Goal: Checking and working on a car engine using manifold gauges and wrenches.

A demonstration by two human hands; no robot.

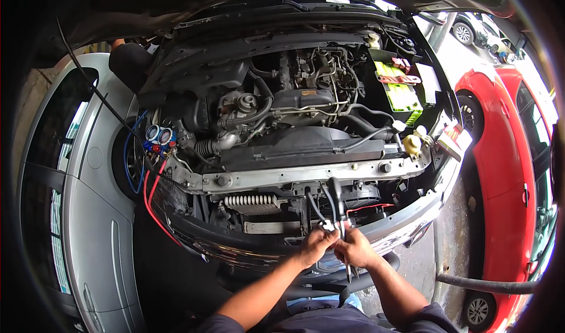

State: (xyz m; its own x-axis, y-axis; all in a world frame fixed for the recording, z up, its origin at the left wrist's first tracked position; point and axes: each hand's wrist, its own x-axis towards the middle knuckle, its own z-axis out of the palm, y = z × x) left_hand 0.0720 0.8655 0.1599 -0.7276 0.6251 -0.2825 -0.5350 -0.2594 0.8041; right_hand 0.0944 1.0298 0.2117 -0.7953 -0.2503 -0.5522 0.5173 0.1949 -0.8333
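Observation:
At the front of the open engine bay, my left hand [318, 249] has its fingers closed on a small pale fitting [328, 226] where thin black hoses [312, 200] hang from below the metal crossmember [282, 179]. Right beside it, my right hand [355, 247] grips a long, narrow metal tool [348, 270] that points down, below my fingers. The two hands are close together and partly hide what they hold. A black upright part [336, 189] rises just behind them, and a finned cooler [250, 203] lies to their left.
A gauge set [159, 137] with red and blue hoses hangs at the left. A green battery [406, 97] and small boxes [453, 141] are at right. A silver car [94, 174] and red car [506, 186] flank the bay. A person's dark sleeve [128, 62] shows upper left.

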